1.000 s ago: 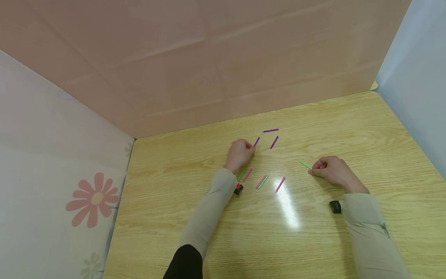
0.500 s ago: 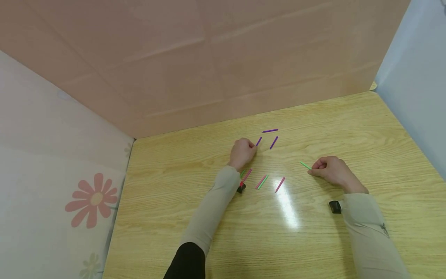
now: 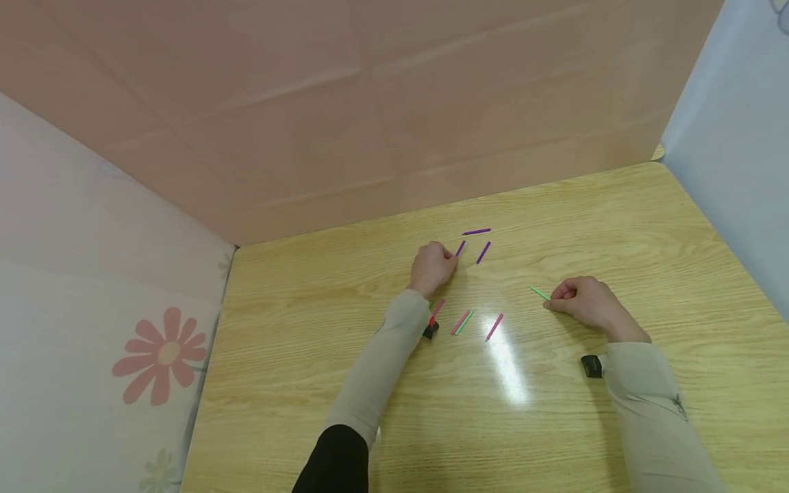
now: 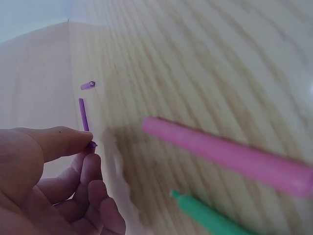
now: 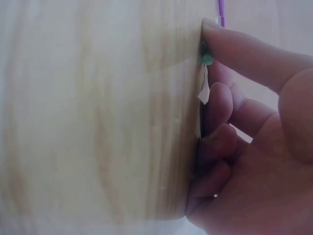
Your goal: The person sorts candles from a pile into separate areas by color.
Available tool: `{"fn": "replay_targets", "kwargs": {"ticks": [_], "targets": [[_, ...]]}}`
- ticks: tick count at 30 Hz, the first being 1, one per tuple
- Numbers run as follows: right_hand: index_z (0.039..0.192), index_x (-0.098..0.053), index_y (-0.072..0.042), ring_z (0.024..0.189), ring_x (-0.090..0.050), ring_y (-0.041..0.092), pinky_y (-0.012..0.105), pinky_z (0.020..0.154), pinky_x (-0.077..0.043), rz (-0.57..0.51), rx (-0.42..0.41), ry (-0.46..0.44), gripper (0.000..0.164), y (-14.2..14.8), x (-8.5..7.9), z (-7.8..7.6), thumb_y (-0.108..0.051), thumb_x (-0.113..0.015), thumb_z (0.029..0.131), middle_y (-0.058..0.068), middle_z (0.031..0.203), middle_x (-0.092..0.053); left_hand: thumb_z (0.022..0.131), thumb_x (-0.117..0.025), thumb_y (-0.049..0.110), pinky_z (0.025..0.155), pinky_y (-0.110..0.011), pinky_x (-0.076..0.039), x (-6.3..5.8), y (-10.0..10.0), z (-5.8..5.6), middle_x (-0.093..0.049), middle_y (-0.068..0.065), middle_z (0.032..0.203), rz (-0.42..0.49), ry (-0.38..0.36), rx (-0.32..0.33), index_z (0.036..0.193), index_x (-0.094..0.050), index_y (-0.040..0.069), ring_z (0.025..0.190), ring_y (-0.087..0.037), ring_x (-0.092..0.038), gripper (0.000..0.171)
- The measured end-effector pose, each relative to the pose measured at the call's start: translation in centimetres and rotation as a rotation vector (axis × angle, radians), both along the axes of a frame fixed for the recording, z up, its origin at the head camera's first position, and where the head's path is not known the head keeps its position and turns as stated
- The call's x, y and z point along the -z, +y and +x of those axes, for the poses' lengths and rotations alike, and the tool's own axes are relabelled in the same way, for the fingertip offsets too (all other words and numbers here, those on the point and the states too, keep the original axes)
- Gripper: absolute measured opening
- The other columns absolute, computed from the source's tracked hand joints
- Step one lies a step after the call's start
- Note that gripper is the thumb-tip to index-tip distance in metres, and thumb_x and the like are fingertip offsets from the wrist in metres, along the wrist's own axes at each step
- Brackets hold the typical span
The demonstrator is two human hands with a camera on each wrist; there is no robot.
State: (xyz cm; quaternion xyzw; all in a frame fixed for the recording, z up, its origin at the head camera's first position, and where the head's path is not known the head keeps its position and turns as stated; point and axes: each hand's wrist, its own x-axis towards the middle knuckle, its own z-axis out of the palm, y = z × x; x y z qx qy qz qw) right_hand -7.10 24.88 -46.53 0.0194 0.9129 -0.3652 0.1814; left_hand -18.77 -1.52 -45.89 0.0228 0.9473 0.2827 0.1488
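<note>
My left hand [image 3: 433, 267] pinches a thin purple candle [image 3: 460, 248] near its lower end, between thumb and forefinger. In the left wrist view that candle's small tip [image 4: 93, 145] pokes out at the fingertips. Just right of it a second purple candle [image 3: 483, 252] lies at a similar slant, and a third purple candle [image 3: 477, 231] lies crosswise beyond them. To the right, my right hand [image 3: 582, 300] pinches one end of a light green candle [image 3: 539, 292], which points left and away over the table. Its green end [image 5: 208, 58] shows under the thumb in the right wrist view.
Nearer on the wooden table [image 3: 296, 342] lie a pink candle [image 3: 460, 322] beside a green candle [image 3: 465, 322], and another pink candle [image 3: 494, 326]. By my left sleeve, a further pink candle [image 4: 225, 154] and green candle [image 4: 210, 215] are partly hidden. A brown panel [image 3: 370, 137] stands behind.
My left hand has shifted slightly right and away, bringing its purple candle closer to the other slanted purple one. The right hand stays in place.
</note>
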Motion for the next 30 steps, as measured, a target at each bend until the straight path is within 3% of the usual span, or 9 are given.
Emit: {"fn": "replay_targets", "kwargs": {"ticks": [11, 30], "targets": [[0.093, -0.066, -0.002, 0.076, -0.052, 0.017, 0.029, 0.067, -0.040, 0.002, 0.006, 0.002, 0.032, 0.0, 0.0, 0.0, -0.033, -0.068, 0.089, 0.005, 0.084, -0.063, 0.092, -0.064, 0.025, 0.057, -0.022, -0.043, 0.4, 0.7, -0.3, -0.071, -0.003, 0.089, -0.034, -0.012, -0.011, 0.094, -0.074, 0.008, 0.065, -0.011, -0.055, 0.020], [0.092, -0.066, -0.002, 0.075, -0.052, 0.017, 0.029, 0.066, -0.040, -0.001, 0.010, 0.008, 0.032, 0.0, 0.0, 0.1, -0.033, -0.068, 0.088, 0.005, 0.084, -0.063, 0.092, -0.063, 0.025, 0.052, -0.023, -0.040, 0.4, 1.3, -0.5, -0.067, 0.000, 0.077, -0.045, -0.033, -0.025, 0.088, -0.074, 0.010, 0.059, -0.010, -0.053, 0.019]]}}
